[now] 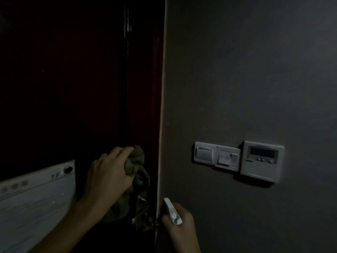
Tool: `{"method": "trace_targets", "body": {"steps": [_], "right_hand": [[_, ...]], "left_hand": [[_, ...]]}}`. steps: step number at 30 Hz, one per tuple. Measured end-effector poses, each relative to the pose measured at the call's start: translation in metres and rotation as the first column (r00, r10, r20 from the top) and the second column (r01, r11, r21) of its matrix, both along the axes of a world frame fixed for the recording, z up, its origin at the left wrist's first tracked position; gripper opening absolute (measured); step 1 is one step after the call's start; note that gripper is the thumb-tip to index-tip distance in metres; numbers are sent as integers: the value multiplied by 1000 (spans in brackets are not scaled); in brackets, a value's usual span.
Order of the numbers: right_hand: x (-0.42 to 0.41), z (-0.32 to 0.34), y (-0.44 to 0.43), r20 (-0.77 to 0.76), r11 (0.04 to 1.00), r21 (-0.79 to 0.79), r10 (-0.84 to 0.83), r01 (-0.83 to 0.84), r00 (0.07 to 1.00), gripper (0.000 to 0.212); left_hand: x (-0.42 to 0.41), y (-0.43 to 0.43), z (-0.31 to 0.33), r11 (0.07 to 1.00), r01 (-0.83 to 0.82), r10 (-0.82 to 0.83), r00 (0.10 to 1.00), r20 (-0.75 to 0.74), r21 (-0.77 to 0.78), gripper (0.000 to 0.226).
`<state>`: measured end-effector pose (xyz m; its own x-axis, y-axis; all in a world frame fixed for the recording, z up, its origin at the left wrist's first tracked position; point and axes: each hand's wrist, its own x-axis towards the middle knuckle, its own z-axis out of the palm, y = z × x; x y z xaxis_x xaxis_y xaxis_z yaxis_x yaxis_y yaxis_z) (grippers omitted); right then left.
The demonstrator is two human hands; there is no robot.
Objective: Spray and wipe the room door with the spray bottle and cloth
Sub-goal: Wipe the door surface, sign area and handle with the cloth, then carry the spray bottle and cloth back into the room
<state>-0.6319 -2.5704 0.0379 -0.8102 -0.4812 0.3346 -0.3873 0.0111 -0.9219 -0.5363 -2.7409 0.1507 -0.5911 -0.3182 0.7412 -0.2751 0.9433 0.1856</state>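
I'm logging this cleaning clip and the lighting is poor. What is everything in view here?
door: one, dark reddish-brown, left half of view
door hardware: one set, metallic, low at the door's edge, partly behind the cloth
sign: one, white, marked 1F, lower left on the door
wall: one, grey, right half
wall panels: three, white, in a row on the wall, rightmost with a display
cloth: one, dark olive, bunched against the door
spray bottle: one, white head showing, bottom centre
left hand: gripping the cloth
right hand: holding the spray bottle
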Motion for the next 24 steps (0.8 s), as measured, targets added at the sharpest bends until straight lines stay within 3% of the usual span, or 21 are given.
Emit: {"method": "trace_targets", "body": {"steps": [4, 10, 16, 21, 24], "right_hand": [[4, 6, 31, -38, 996, 12, -89, 89, 995, 26], [10, 10, 129, 10, 954, -99, -285, 284, 959, 11], [28, 6, 272, -21, 812, -167, -569, 559, 822, 21], [55, -3, 429, -71, 635, -175, -770, 752, 634, 19], [83, -5, 532, -97, 516, -160, -857, 842, 507, 17]], "left_hand": [[-19, 41, -23, 923, 242, -257, 966, 11, 299, 29], [-68, 118, -56, 678, 429, -508, 861, -41, 597, 21], [-107, 268, -64, 453, 626, -767, 637, -81, 635, 23], [-117, 441, -66, 284, 733, -899, 428, -95, 618, 18], [-107, 555, -70, 130, 732, -942, 303, -148, 669, 23]]}}
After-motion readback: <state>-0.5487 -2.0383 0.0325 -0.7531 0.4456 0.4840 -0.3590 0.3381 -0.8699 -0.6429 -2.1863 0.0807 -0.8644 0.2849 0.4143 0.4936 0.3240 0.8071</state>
